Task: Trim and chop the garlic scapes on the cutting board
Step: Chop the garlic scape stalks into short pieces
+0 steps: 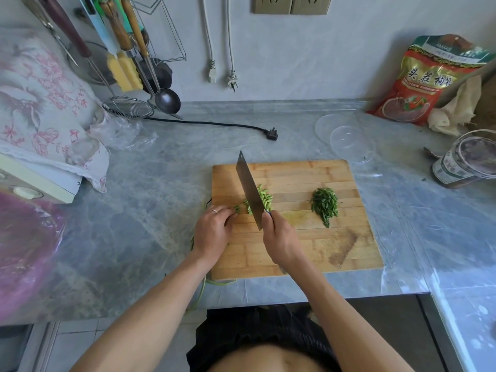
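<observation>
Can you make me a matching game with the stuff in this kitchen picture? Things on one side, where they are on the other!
Things:
1. cleaver
2. dark green pile
3. black plug
4. red bag

Places:
A. against the wall, far right
B. on the counter behind the cutting board
C. in the right hand
D. right side of the board

Pairs: 1-C, 2-D, 3-B, 4-A

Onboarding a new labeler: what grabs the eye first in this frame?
The cleaver, gripped by the right hand, stands mid-chop on the cutting board at centre. The left hand holds the scapes at the board's left edge; pale cut pieces lie right of the blade, with a darker green pile farther right. A red bag leans on the wall at upper right.
</observation>
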Tool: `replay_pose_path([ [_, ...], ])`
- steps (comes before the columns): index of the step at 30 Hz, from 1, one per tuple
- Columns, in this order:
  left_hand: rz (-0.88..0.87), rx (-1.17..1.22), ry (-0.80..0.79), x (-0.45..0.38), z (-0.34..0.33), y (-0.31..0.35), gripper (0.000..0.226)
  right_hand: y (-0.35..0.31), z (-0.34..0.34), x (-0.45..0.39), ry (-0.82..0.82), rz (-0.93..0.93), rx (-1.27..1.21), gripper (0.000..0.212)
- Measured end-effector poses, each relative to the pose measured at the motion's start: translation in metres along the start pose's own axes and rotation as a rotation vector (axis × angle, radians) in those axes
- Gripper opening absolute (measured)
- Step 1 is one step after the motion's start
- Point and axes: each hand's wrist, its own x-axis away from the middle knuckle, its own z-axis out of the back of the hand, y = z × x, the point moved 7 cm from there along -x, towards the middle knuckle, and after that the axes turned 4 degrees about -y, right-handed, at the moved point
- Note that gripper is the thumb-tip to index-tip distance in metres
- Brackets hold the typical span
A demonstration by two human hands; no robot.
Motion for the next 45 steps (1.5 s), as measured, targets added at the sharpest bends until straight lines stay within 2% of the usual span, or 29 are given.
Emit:
replay_pose_path([
  [7,-0.026,-0.042,-0.014,0.001,-0.001,0.001,0.014,0.008,0.01,0.006,0.015,-0.013,-0.016,0.033],
  [15,0.015,-0.024,-0.039,0.002,0.001,-0.001,0.029,-0.013,-0.01,0.021,-0.04,0.08,0.069,0.029],
  [27,0.216,0.074,-0.04,0.001,0.005,-0.014,0.013,-0.017,-0.027,0.033,-0.021,0.038,0.105,0.033],
  [36,0.215,0.121,-0.067,-0.002,0.006,-0.011,0.011,-0.015,-0.03,0.029,-0.133,-0.025,0.267,0.031],
  [40,0.225,0.13,-0.053,-0.001,0.007,-0.011,0.008,-0.016,-0.021,0.033,-0.029,0.043,0.116,0.03],
  [45,0.19,0.108,-0.038,0.003,0.007,-0.009,0.01,-0.008,-0.013,0.027,-0.002,0.031,0.148,0.025],
])
